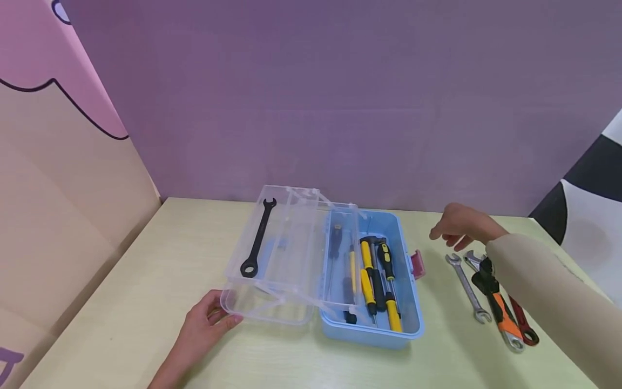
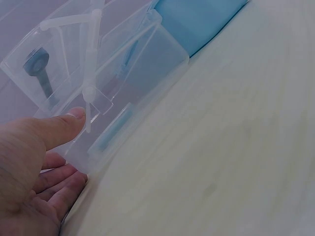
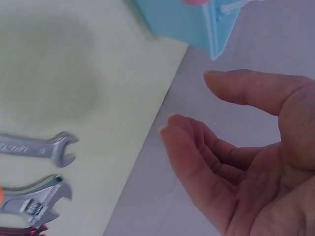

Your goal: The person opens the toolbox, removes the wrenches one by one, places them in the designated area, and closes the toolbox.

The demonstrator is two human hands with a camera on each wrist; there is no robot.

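The right hand (image 1: pixel 461 226) hovers above the pale green bench (image 1: pixel 146 302), between the open light-blue plastic toolbox (image 1: pixel 408 324) and a row of loose tools. Its fingers are relaxed and loosely curved, the grip holding nothing, as the right wrist view shows (image 3: pixel 246 152).

Nearest to it lies the plain silver open-end wrench (image 1: pixel 468 289), just below and toward the person from the fingertips. Its long axis runs roughly from the far edge of the bench toward the person, slanting a little to the right, with one open jaw end pointing away, close under the hand. Beside it, farther right, lie an adjustable wrench with an orange handle (image 1: pixel 502 316) and a red-handled tool (image 1: pixel 525 327), lying about parallel; the sleeve covers part of them.

The left hand (image 1: pixel 204 327) is well apart from these. It holds the near corner of the clear fold-out tray (image 1: pixel 272 310), thumb on top and fingers underneath. A black ring wrench (image 1: pixel 257 240) rests in the upper clear tray.
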